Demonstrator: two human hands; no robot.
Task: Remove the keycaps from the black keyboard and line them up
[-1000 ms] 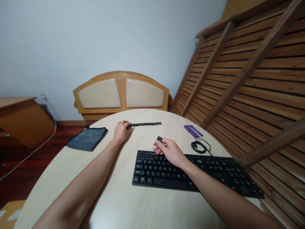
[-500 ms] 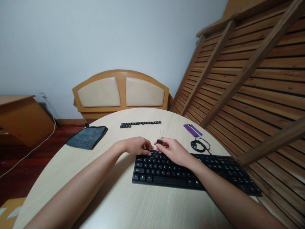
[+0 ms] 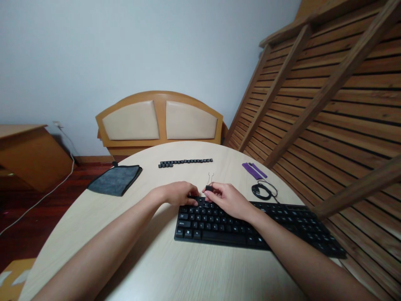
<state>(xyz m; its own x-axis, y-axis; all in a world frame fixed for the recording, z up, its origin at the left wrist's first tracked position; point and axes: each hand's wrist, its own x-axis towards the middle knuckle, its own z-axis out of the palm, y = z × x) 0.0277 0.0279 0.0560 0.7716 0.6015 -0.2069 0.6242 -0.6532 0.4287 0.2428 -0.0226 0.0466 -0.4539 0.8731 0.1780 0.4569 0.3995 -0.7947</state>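
A black keyboard point(image 3: 219, 238) lies on the pale round table. My left hand point(image 3: 180, 193) grips its far left corner, thumb on top and fingers curled over the back edge. Between the thumb and fingers of my right hand point(image 3: 230, 200) is a keycap puller point(image 3: 209, 188), a small black body with two thin wire prongs pointing up. It sits just over the upper left keys; whether its lower end touches a key is hidden by my fingers. Farther back, loose black keycaps point(image 3: 184, 161) lie in one long row and a short one.
A dark grey cloth or pouch point(image 3: 115, 180) lies at the table's left edge. On the right are a purple pouch point(image 3: 253, 170) and the coiled black cable point(image 3: 262, 192). A slatted wooden panel point(image 3: 344, 104) leans on the right. Beyond the table stands a padded headboard point(image 3: 159, 121).
My right hand and the keycap puller have shifted very slightly, with the wire prongs a little to the left. My left hand keeps its place on the keyboard.
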